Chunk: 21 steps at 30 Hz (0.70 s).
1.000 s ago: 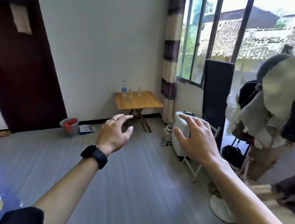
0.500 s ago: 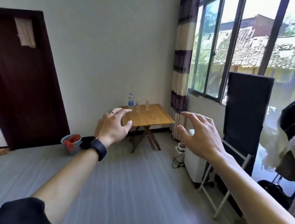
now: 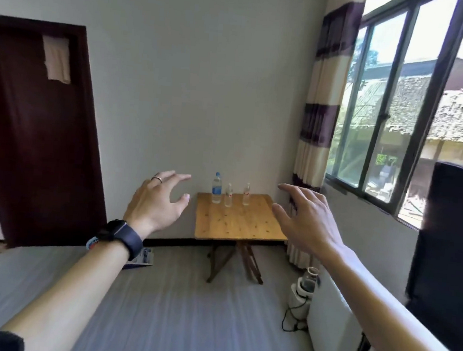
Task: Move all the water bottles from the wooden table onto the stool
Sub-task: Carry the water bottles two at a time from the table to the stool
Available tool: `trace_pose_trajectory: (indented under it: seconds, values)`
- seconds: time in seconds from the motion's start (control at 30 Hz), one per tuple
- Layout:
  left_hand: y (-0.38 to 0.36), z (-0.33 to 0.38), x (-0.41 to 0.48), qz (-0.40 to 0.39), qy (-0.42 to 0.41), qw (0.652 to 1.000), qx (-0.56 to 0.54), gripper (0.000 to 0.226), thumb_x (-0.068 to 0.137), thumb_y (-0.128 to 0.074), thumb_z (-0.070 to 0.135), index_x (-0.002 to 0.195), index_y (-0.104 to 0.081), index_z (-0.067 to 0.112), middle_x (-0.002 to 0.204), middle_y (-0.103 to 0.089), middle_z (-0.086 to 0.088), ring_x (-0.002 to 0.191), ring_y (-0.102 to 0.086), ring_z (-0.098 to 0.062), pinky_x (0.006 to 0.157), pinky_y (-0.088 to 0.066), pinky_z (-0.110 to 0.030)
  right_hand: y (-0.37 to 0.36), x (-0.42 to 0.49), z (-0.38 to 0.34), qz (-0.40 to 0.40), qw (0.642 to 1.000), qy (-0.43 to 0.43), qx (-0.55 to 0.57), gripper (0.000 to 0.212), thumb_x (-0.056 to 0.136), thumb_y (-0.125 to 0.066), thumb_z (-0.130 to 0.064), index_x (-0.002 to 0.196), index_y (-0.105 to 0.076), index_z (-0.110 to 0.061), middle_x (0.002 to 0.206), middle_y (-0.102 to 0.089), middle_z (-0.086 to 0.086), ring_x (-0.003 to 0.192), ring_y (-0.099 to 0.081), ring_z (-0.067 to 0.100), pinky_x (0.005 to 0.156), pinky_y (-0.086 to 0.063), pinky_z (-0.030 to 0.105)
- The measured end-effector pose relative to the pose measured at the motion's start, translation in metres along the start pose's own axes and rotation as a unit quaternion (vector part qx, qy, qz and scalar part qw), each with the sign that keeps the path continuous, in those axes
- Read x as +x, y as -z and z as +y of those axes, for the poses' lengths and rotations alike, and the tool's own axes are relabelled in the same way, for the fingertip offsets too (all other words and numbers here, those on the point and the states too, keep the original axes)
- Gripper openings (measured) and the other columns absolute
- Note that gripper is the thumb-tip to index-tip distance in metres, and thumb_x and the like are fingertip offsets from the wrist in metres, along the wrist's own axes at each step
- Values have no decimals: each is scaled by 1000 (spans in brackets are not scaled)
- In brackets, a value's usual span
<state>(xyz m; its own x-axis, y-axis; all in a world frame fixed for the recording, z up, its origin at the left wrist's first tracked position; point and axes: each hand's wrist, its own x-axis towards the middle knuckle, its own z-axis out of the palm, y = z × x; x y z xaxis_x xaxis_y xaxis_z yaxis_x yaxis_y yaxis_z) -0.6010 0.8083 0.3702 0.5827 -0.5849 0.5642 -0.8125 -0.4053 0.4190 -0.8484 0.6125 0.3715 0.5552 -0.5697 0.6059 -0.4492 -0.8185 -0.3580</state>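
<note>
A small wooden folding table (image 3: 237, 223) stands against the far wall near the corner. Three water bottles stand upright along its back edge: a taller one with a blue cap and label (image 3: 217, 188), a small clear one (image 3: 228, 195) and another small clear one (image 3: 246, 194). My left hand (image 3: 156, 203), with a ring and a dark watch on the wrist, is held out in the air left of the table, fingers spread and empty. My right hand (image 3: 303, 219) is raised right of the table, also spread and empty. Both are well short of the bottles. No stool is in view.
A dark brown door (image 3: 32, 135) is on the left. A striped curtain (image 3: 317, 127) and window fill the right. A white appliance (image 3: 329, 321), a small white device with a cable (image 3: 300, 292) and a black panel (image 3: 447, 250) line the right wall. A booklet (image 3: 140, 258) lies on the grey floor.
The view has swung left and moved closer to the table, which now sits centred between my raised hands. Both hands stayed spread and empty.
</note>
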Motion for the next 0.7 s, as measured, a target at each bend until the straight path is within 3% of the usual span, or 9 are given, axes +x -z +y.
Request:
trace_pose_trajectory:
  seconds: [0.27, 0.53, 0.7]
  values:
    - [-139, -55, 132, -50, 24, 998, 13, 46, 94, -59, 39, 139, -52, 41, 153, -41, 4, 137, -41, -25, 110, -37, -38, -146, 126, 79, -45, 999, -10, 20, 52, 94, -55, -51, 144, -46, -39, 145, -51, -11, 139, -31, 19, 112, -32, 34]
    - [-279, -87, 307, -70, -3, 997, -34, 45, 95, -59, 38, 140, -52, 37, 150, -45, 3, 137, -42, -23, 111, -38, -38, -246, 273, 168, -17, 998, -58, 19, 50, 93, -57, -52, 141, -49, -40, 144, -52, -12, 137, -33, 20, 109, -31, 31]
    - [-386, -103, 373, -117, -3, 989, -87, 43, 94, -63, 31, 137, -57, 30, 143, -52, 3, 133, -46, -17, 107, -33, -24, -310, 330, 241, -6, 995, -99, 21, 47, 92, -59, -51, 137, -53, -41, 141, -55, -11, 135, -36, 21, 104, -28, 27]
